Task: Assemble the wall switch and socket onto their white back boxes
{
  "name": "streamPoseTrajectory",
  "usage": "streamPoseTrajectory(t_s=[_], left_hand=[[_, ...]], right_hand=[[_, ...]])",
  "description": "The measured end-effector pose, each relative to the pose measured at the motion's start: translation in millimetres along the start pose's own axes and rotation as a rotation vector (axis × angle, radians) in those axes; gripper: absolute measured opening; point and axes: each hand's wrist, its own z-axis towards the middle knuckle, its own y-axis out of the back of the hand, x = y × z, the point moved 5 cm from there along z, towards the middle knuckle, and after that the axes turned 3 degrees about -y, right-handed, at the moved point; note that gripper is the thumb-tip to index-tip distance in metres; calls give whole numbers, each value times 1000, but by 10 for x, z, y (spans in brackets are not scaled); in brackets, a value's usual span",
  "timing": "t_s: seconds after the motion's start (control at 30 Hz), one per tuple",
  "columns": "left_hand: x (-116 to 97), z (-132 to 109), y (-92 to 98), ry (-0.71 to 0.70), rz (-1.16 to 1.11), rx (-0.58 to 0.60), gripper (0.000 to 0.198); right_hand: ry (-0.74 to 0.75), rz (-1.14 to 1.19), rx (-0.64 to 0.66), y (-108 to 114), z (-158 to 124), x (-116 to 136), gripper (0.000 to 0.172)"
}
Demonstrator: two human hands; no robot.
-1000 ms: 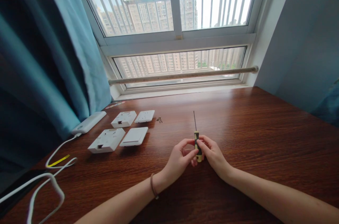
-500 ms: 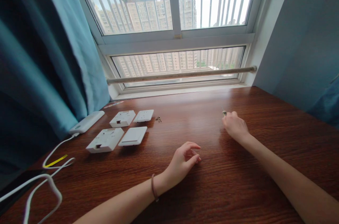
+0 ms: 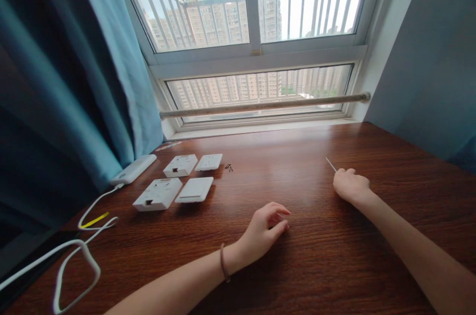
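Observation:
My right hand point(image 3: 351, 186) is closed around a screwdriver point(image 3: 330, 164); its thin metal shaft points up and left, and the handle is hidden in my fist. My left hand point(image 3: 267, 228) rests near the middle of the desk, fingers curved and apart, with nothing visible in it. To the left lie a white switch plate point(image 3: 195, 190) and a white socket plate point(image 3: 209, 161). Beside them stand two white mounting boxes, a near box point(image 3: 157, 195) and a far box point(image 3: 180, 165). Several small screws point(image 3: 229, 167) lie right of the socket plate.
The brown wooden desk point(image 3: 282, 156) reaches to the window. A white power bank-like block point(image 3: 134, 169) with a white cable point(image 3: 91, 260) and yellow tie point(image 3: 95, 220) lies at left, by the blue curtain point(image 3: 122, 82). A horizontal rail point(image 3: 267, 105) crosses the window's lower part.
My right hand has shifted right and slightly down, and the screwdriver's shaft now shows ahead of the fingers. My left hand keeps its pose. The whole view has swung a little left.

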Motion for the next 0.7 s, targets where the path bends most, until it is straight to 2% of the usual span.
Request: streamPoseTrajectory(t_s=[0.53,0.7], left_hand=[[-24,-1,-1,-10,33,25,16],[-40,-5,-9,-17,66,33,16]], right_hand=[[-15,-15,55,-61,42,-23,36],[-8,-16,41,-8,13,-24,36]])
